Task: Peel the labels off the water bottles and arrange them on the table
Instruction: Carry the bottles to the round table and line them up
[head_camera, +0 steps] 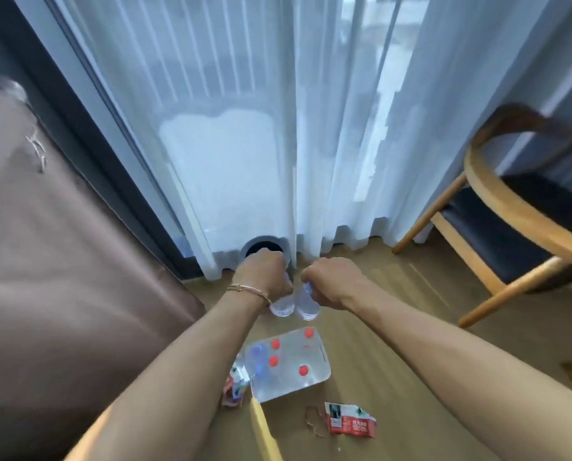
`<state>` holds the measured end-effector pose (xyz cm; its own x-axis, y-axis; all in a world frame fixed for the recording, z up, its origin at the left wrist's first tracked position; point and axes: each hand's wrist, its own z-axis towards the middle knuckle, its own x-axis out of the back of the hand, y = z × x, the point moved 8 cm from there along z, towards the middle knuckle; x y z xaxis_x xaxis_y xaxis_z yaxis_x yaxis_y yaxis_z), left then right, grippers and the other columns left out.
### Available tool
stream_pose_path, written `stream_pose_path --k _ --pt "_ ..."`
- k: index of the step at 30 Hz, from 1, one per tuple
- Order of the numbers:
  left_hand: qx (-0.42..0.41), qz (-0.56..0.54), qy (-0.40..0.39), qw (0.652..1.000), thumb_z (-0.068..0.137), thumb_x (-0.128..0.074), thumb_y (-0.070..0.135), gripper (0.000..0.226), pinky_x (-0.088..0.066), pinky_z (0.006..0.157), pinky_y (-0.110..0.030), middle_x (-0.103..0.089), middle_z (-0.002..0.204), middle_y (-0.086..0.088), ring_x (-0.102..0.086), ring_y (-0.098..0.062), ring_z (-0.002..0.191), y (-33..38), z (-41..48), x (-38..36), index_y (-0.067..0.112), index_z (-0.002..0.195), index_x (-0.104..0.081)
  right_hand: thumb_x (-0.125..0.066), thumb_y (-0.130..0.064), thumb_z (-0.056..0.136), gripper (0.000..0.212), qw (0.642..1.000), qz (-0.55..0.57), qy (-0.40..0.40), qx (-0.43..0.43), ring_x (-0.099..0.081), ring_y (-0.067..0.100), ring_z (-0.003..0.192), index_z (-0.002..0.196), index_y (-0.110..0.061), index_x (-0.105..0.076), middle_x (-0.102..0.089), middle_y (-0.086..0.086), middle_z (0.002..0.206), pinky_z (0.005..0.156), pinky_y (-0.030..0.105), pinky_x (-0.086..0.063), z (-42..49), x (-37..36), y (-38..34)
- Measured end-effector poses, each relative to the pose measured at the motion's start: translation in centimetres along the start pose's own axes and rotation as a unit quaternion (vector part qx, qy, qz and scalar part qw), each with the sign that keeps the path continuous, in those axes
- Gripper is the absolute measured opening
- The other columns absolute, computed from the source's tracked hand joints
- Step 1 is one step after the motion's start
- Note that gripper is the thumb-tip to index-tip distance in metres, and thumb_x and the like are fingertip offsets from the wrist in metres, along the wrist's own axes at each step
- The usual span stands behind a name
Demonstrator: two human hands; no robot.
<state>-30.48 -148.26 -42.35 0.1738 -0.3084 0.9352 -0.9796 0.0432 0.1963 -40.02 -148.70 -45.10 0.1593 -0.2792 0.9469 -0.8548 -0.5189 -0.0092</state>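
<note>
L hand (261, 276) grips left clear plastic water bottle (282, 307), R hand (331, 281) grips right clear plastic water bottle (308, 306), side by side above light wood floor (394, 327). Bases face camera, long axes run toward white sheer curtain (244, 128). Shrink-wrapped pack of red-capped bottles (291, 364) lies nearer; wooden chair w/ dark seat (517, 234) at right.

Both bare forearms stretched forward, the left from 7 o'clock, the right from 4 o'clock, converging. The left hand (261, 274) lay close at 9 o'clock of the right hand (331, 281), knuckles up, fingers curled down, gripping the left water bottle (282, 308) and the right water bottle (308, 306).
</note>
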Motion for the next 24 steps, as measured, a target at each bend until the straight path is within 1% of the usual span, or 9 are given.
stream_pose_path --k 2,5,8,11,12,14,17,20,24 --pt "-0.035 0.011 0.034 0.999 0.087 -0.056 0.021 0.017 -0.042 0.069 -0.029 -0.063 0.097 -0.014 -0.062 -0.032 0.096 3.0 -1.3 6.5 0.014 0.074 -0.048 -0.051 -0.012 0.091 0.026 0.999 -0.009 0.020 -0.028 -0.063 0.031 0.101 0.113 -0.015 -0.064 -0.064 0.008 0.112 0.068 0.031 -0.040 -2.5 5.9 1.6" --pt "-0.087 0.021 0.089 0.992 0.085 -0.057 0.017 0.017 -0.041 0.067 -0.031 -0.056 0.083 -0.015 -0.059 -0.035 0.089 7.4 -3.7 14.6 0.006 0.073 -0.053 -0.050 -0.012 0.091 0.029 0.995 -0.018 0.054 -0.078 -0.062 0.032 0.101 0.117 -0.016 -0.063 -0.060 0.009 0.116 0.070 0.031 -0.039 -7.0 13.9 3.6" --pt "-0.138 0.029 0.125 0.982 0.083 -0.060 0.018 0.013 -0.038 0.065 -0.030 -0.049 0.077 -0.013 -0.051 -0.033 0.077 11.7 -6.2 20.4 0.006 0.078 -0.061 -0.050 -0.012 0.092 0.034 0.988 -0.005 0.090 -0.127 -0.062 0.032 0.104 0.122 -0.020 -0.062 -0.058 0.008 0.121 0.073 0.030 -0.041 -11.8 20.0 5.5" --pt "-0.170 0.034 0.136 0.975 0.081 -0.062 0.020 0.014 -0.039 0.060 -0.029 -0.050 0.067 -0.010 -0.052 -0.034 0.072 15.7 -8.6 24.1 0.007 0.075 -0.063 -0.052 -0.018 0.094 0.036 0.980 0.016 0.109 -0.166 -0.060 0.029 0.112 0.128 -0.025 -0.059 -0.055 0.006 0.128 0.080 0.031 -0.043 -16.5 23.9 7.3" --pt "-0.181 0.035 0.137 0.973 0.081 -0.062 0.021 0.017 -0.041 0.060 -0.029 -0.054 0.068 -0.012 -0.055 -0.035 0.073 17.2 -9.3 25.0 0.005 0.076 -0.065 -0.053 -0.019 0.093 0.036 0.977 0.023 0.114 -0.178 -0.060 0.028 0.112 0.128 -0.026 -0.060 -0.055 0.006 0.128 0.082 0.032 -0.044 -18.0 24.8 8.0" --pt "-0.206 0.038 0.138 0.968 0.081 -0.064 0.023 0.020 -0.045 0.061 -0.028 -0.065 0.081 -0.017 -0.062 -0.036 0.079 20.3 -10.8 26.1 0.005 0.085 -0.072 -0.059 -0.019 0.091 0.034 0.974 0.039 0.113 -0.194 -0.061 0.027 0.110 0.125 -0.025 -0.063 -0.057 0.005 0.127 0.087 0.034 -0.049 -21.3 26.0 9.5" --pt "-0.236 0.049 0.135 0.961 0.080 -0.066 0.026 0.022 -0.047 0.064 -0.028 -0.069 0.088 -0.017 -0.064 -0.033 0.083 25.0 -13.0 26.8 0.009 0.090 -0.075 -0.069 -0.017 0.088 0.033 0.971 0.065 0.103 -0.205 -0.062 0.023 0.107 0.121 -0.019 -0.067 -0.062 0.003 0.124 0.092 0.033 -0.053 -26.3 27.1 11.8" --pt "-0.257 0.071 0.110 0.958 0.078 -0.068 0.025 0.021 -0.051 0.068 -0.030 -0.070 0.091 -0.012 -0.065 -0.027 0.086 30.2 -14.7 26.9 0.012 0.092 -0.076 -0.072 -0.015 0.087 0.034 0.971 0.077 0.094 -0.205 -0.061 0.020 0.106 0.121 -0.014 -0.068 -0.064 0.002 0.121 0.087 0.028 -0.053 -31.3 27.7 14.6" --pt "-0.326 0.145 0.068 0.932 0.082 -0.067 0.020 0.028 -0.049 0.081 -0.025 -0.072 0.105 -0.003 -0.059 -0.018 0.090 38.2 -16.7 26.1 0.022 0.109 -0.075 -0.074 -0.017 0.085 0.030 0.971 0.061 0.089 -0.211 -0.061 0.017 0.101 0.115 -0.018 -0.070 -0.066 -0.001 0.117 0.084 0.029 -0.054 -37.0 28.3 19.1"
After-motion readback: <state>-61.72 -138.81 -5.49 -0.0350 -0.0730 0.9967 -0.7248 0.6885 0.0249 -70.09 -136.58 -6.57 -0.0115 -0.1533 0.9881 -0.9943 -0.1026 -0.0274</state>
